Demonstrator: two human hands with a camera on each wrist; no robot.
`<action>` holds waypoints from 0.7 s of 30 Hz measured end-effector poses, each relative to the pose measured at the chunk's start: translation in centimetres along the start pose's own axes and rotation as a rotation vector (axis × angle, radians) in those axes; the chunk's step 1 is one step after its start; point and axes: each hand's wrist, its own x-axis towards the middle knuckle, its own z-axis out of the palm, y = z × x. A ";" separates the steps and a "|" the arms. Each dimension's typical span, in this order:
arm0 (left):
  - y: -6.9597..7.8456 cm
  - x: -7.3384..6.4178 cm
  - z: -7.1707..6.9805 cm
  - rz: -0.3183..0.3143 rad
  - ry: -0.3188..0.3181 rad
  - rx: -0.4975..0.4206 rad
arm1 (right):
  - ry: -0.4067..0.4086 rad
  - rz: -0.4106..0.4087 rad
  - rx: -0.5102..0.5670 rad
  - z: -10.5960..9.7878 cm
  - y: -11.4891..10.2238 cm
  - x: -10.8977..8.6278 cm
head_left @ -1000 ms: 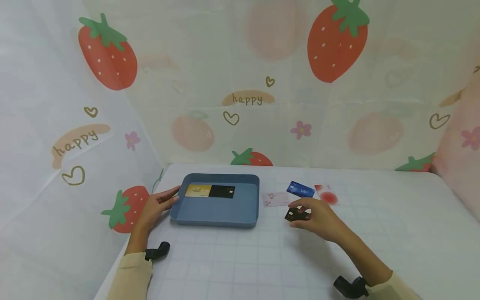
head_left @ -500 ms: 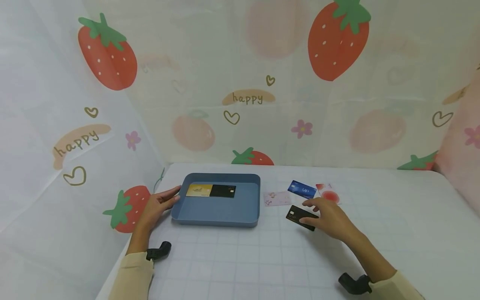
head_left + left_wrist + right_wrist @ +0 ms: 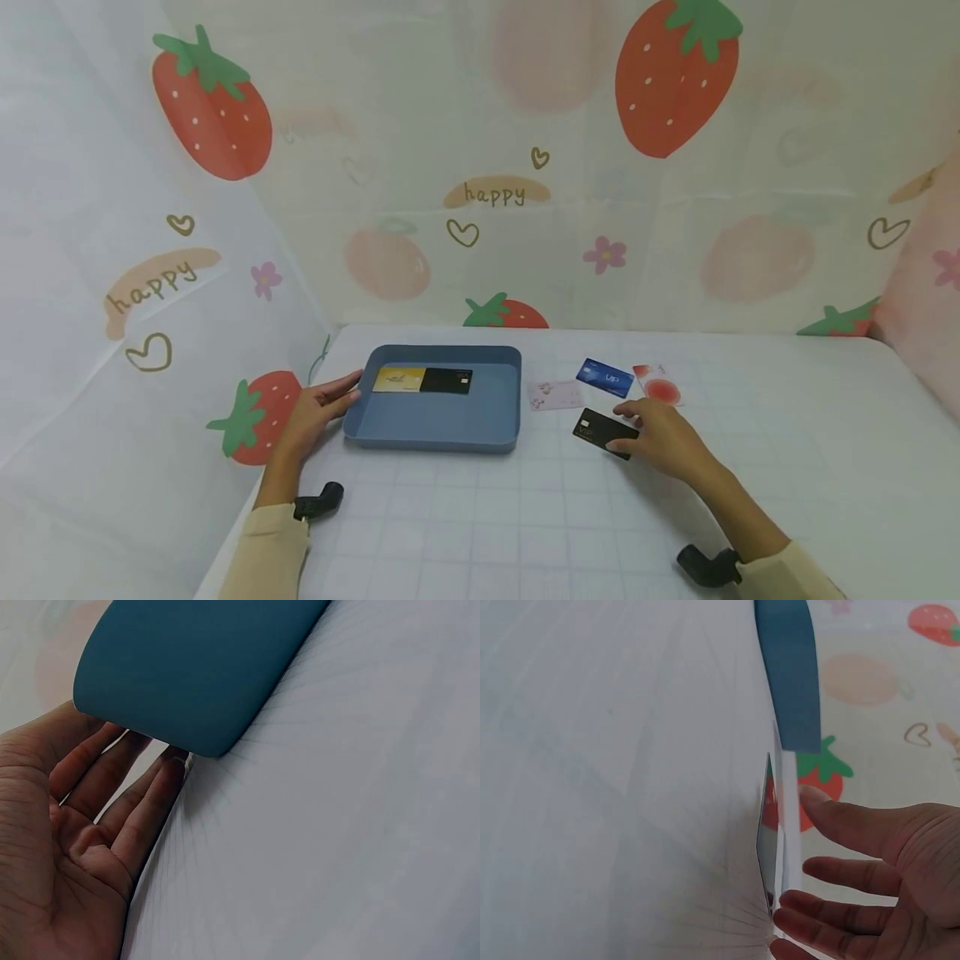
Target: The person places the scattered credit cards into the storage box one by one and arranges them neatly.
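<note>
My left hand (image 3: 315,412) touches the left side of a blue-grey tray (image 3: 427,433) in the head view, its fingers fairly straight. In the left wrist view the fingertips meet the tray's wall (image 3: 187,682). Two cards lie end to end inside the tray: a gold card (image 3: 397,380) and a black card (image 3: 446,382). To the tray's right, another black card (image 3: 600,429) marked VIP lies on the table. My right hand (image 3: 663,437) is at that card's right end, with the thumb over it. Thumb and fingers stand apart in the right wrist view.
Beyond the black VIP card lie a pale pink card (image 3: 555,395), a blue VIP card (image 3: 604,378) and a red-and-white card (image 3: 660,388). A white grid-patterned cloth (image 3: 487,517) covers the table. Strawberry-print sheets (image 3: 510,125) enclose its back and sides.
A second ago my right hand had its thumb and fingers around the black VIP card. Since then it has shifted right, showing more of the card. My left hand stays at the tray.
</note>
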 end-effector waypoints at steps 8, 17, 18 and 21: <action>-0.2 0.0 0.0 -0.004 -0.001 -0.012 | -0.008 -0.008 -0.048 0.3 0.6 0.1; 0.1 0.0 0.3 -0.010 0.000 0.007 | -0.024 0.026 -0.118 0.4 0.7 0.0; 0.1 0.0 0.3 -0.010 -0.002 0.008 | -0.021 0.033 -0.116 0.5 0.7 0.1; 0.1 0.0 0.2 -0.014 -0.003 0.012 | -0.017 0.044 -0.108 0.8 0.8 0.2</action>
